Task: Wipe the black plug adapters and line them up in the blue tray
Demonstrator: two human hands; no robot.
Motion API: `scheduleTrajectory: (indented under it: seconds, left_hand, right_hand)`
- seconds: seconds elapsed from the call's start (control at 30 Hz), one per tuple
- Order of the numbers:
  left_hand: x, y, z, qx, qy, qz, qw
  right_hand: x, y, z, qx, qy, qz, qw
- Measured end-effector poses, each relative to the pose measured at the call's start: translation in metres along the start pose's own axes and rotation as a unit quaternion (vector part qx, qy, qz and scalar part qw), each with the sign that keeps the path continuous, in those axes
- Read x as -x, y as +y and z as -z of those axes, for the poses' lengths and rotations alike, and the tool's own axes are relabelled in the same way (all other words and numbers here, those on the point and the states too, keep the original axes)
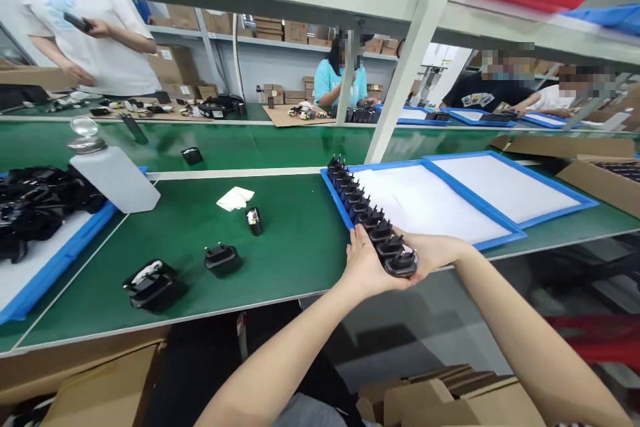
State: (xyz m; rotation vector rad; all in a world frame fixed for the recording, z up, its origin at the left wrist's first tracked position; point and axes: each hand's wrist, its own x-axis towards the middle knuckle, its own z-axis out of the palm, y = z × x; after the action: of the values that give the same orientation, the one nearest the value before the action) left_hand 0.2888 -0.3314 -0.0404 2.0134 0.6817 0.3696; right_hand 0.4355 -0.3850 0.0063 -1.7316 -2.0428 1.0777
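A long row of black plug adapters (371, 217), pins pointing up, runs along the left side of a blue-rimmed white tray (425, 203). My left hand (367, 260) presses on the near end of the row from the left, fingers closed along its side. From the right, my right hand (433, 253) grips that same end, its fingers partly hidden behind the adapters. The nearest adapters jut past the tray's corner towards me. To the left, a single plug adapter (223, 259) lies on the green table, beside a larger black adapter (154, 283).
A pump bottle (113, 170) stands by a tray of tangled black parts (40, 213). A white cloth (235, 198) and a small black piece (254, 220) lie mid-table. A second tray (510, 187) adjoins the first. A slanted post (405, 53) rises behind; several co-workers sit or stand beyond.
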Motion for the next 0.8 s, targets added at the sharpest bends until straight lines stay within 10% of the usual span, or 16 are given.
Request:
scheduleTrajectory:
  seconds: [0.43,0.8]
  left_hand:
    - [0.004,-0.011,-0.008,-0.156,0.019,0.03,0.987]
    - [0.015,-0.018,-0.017,-0.195,0.021,0.005,0.981]
  right_hand:
    - [0.007,0.026,-0.017,-0.04,0.029,0.038,0.998]
    - [0.024,0.015,-0.094,0.024,0.381,-0.02,0.924]
